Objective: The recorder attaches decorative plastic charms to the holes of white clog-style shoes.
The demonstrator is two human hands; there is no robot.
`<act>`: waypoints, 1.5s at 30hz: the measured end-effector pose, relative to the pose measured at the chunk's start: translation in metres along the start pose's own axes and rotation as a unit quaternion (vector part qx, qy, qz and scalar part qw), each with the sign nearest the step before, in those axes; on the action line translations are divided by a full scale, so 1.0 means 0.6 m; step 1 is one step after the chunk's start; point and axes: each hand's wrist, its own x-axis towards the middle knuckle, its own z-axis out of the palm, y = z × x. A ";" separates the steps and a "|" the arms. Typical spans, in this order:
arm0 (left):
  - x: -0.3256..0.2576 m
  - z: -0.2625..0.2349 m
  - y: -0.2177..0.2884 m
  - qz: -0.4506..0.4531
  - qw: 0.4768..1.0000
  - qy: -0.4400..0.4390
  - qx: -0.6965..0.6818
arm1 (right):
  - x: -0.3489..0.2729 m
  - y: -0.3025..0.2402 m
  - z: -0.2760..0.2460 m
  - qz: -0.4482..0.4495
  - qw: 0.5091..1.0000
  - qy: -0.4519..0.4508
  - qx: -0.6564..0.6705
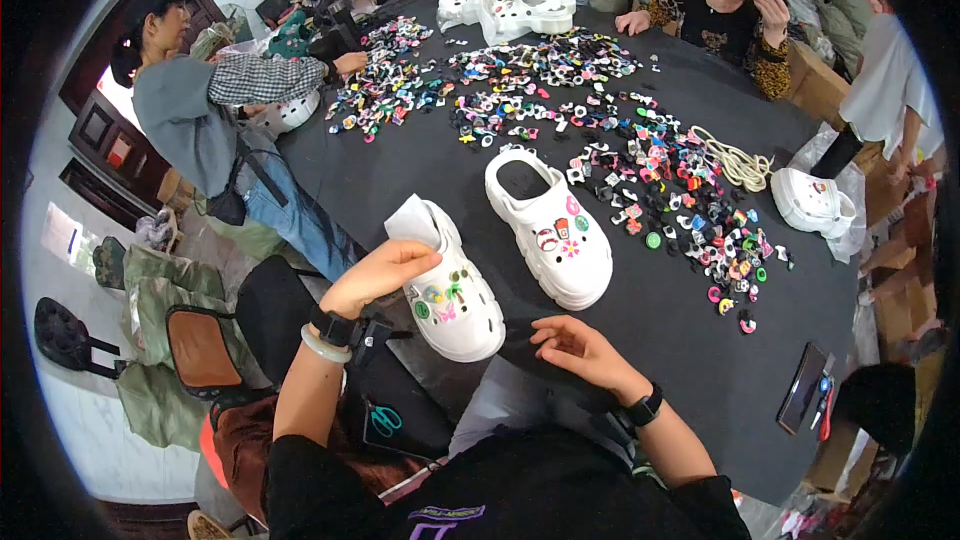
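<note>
Head view: a person's two bare hands work at the near edge of a black worktop (440,170).
Left hand (385,270): rests on the heel end of a white clog (455,295), fingers curled over its rim — a loose grip on the shoe.
Right hand (580,345): open, fingers relaxed, lying on the worktop just beside the clog's toe, holding nothing.
Clog position: near edge of the worktop, white paper (412,220) stuffed in its opening.
Clog axis: long axis runs from far-left to near-right; toe points toward the person.
Second clog (550,225): just beside the first, roughly parallel — charms on its top.
Loose charms (660,190): spread across the far worktop.
</note>
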 end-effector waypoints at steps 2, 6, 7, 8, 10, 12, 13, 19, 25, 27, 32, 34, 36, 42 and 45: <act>0.004 0.004 0.010 0.000 0.999 0.035 -0.023 | 0.001 -0.003 0.000 0.011 1.000 0.000 0.001; 0.009 0.003 0.005 0.018 0.998 0.033 -0.042 | 0.002 0.000 0.000 0.008 1.000 0.001 -0.007; 0.010 0.001 0.002 0.020 0.998 0.033 -0.043 | 0.002 -0.001 0.001 0.010 1.000 0.002 0.000; 0.013 -0.003 -0.007 0.030 0.999 0.012 -0.011 | 0.002 0.000 0.002 0.015 1.000 0.002 0.009; 0.026 -0.008 -0.025 0.039 0.999 -0.008 0.019 | 0.007 0.003 -0.001 0.016 1.000 -0.002 0.007; 0.039 -0.003 -0.034 0.065 0.996 0.013 0.060 | 0.005 0.004 -0.004 0.014 1.000 -0.004 0.002; 0.039 0.000 -0.038 0.066 0.996 0.012 0.057 | 0.003 0.005 -0.004 0.013 1.000 -0.002 0.010; 0.051 0.009 0.005 0.112 0.986 0.121 0.011 | 0.001 -0.001 -0.008 0.022 0.999 0.017 0.036; 0.091 0.051 0.013 0.152 0.977 0.077 0.130 | -0.009 0.013 -0.034 0.017 0.990 -0.037 0.137; 0.092 0.067 0.020 0.157 0.973 0.075 0.150 | -0.013 0.023 -0.044 0.007 0.972 -0.074 0.223; 0.096 0.070 0.022 0.150 0.974 0.098 0.136 | -0.011 0.020 -0.043 -0.087 0.945 -0.040 0.313; 0.097 0.066 0.025 0.139 0.975 0.092 0.145 | -0.008 0.017 -0.042 -0.091 0.934 -0.035 0.344; 0.095 0.063 0.034 0.047 0.986 0.085 0.137 | -0.008 0.017 -0.044 -0.090 0.929 -0.036 0.358; 0.092 0.048 0.050 0.118 0.992 0.051 0.017 | -0.008 0.010 -0.043 -0.088 0.922 -0.031 0.375; 0.087 0.050 0.065 0.109 0.992 0.012 0.061 | -0.009 0.007 -0.044 -0.090 0.924 -0.031 0.370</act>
